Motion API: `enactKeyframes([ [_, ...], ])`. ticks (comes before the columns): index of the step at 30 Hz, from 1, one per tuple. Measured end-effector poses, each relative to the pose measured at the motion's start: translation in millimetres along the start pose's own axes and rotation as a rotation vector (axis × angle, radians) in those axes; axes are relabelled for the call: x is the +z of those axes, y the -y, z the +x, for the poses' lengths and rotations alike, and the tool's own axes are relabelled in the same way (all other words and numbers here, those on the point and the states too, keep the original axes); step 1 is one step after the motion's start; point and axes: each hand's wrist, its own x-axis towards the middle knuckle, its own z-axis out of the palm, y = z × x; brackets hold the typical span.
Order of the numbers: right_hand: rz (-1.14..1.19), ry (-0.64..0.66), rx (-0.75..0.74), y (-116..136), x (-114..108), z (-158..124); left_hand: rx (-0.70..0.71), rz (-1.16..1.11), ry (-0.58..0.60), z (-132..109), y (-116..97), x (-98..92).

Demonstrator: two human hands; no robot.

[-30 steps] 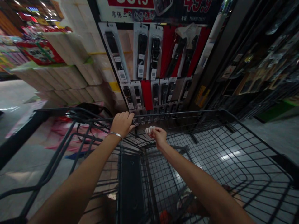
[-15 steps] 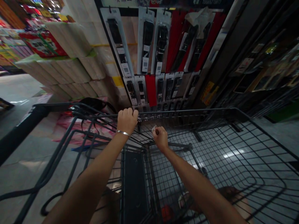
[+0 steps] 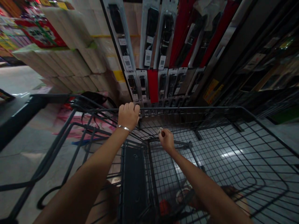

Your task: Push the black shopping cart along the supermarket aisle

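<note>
My left hand (image 3: pixel 128 115), with a silver bracelet at the wrist, grips the far top rim of a black wire shopping cart (image 3: pixel 233 108). My right hand (image 3: pixel 166 139) is closed on a small crumpled white wad (image 3: pixel 160 131) and hovers inside the cart, just over the wire frame of the folding seat section (image 3: pixel 170 143). Both arms reach forward over the basket.
A display panel of packaged black items (image 3: pixel 149 40) hangs right beyond the cart. Stacked pale boxes (image 3: pixel 70 59) stand at the left, dark shelving (image 3: pixel 263 68) at the right. A second dark cart frame (image 3: pixel 35 102) sits left, and a black bag (image 3: pixel 93 97) lies behind the cart rim.
The view has moved closer to the display. My right hand has dropped slightly and drifted right with the white wad. My left hand keeps its grip on the rim.
</note>
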Motion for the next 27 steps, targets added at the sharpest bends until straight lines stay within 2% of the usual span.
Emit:
enactKeyframes([
  [3, 0.067, -0.058, -0.244, 29.1, -17.0, 19.6, 0.004, 0.016, -0.021, -0.5, -0.9, -0.6],
  [6, 0.033, -0.097, -0.449, 66.2, -27.6, 45.3, 0.000, 0.020, -0.023, -0.1, -1.5, -0.8],
  [10, -0.169, -0.009, -0.573, 89.9, -27.3, 61.5, -0.007, 0.003, -0.018, 0.6, -1.8, -1.3],
  [14, -0.328, 0.024, -0.580, 89.5, -23.6, 59.8, -0.016, -0.022, -0.003, 0.6, -2.2, -2.6],
  [21, -0.432, 0.071, -0.550, 76.0, -22.9, 51.9, -0.013, 0.018, 0.017, -0.3, -3.1, -5.3],
  [24, -0.467, 0.152, -0.461, 62.2, -28.8, 43.1, -0.013, 0.031, 0.027, -1.2, -3.3, -6.1],
  [27, -0.372, 0.128, -0.511, 61.3, -43.9, 40.9, -0.017, 0.030, 0.028, -2.5, -3.7, -6.8],
])
